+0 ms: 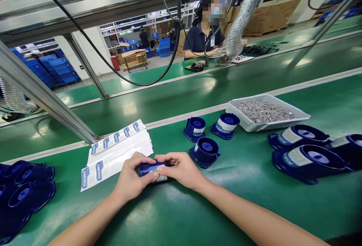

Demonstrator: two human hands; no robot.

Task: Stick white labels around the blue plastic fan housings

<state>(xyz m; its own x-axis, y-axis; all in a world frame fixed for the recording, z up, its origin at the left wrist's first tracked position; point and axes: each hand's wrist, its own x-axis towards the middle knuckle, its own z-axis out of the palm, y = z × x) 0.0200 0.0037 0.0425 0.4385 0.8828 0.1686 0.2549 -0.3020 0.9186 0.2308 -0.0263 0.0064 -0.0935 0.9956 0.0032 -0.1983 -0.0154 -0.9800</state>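
Between my two hands is a dark blue plastic housing (144, 169) with a blue and white label (161, 178) on its side. My left hand (132, 174) grips its left end, thumb on the front and fingers over the top. From the right, my right hand (181, 168) holds it too, with the thumb pressed on the label. Much of the housing is covered by my fingers. Just left of my left hand lie white sheets of labels (121, 155) with blue print. Three labelled blue housings (207, 147) stand beyond my right hand.
A grey tray (249, 124) of small metal pins stands at the back right. More labelled housings (308, 159) are on the right, and several without visible labels (22, 193) on the left. A metal post (56, 95) rises at the left; a co-worker (205, 36) sits across the line.
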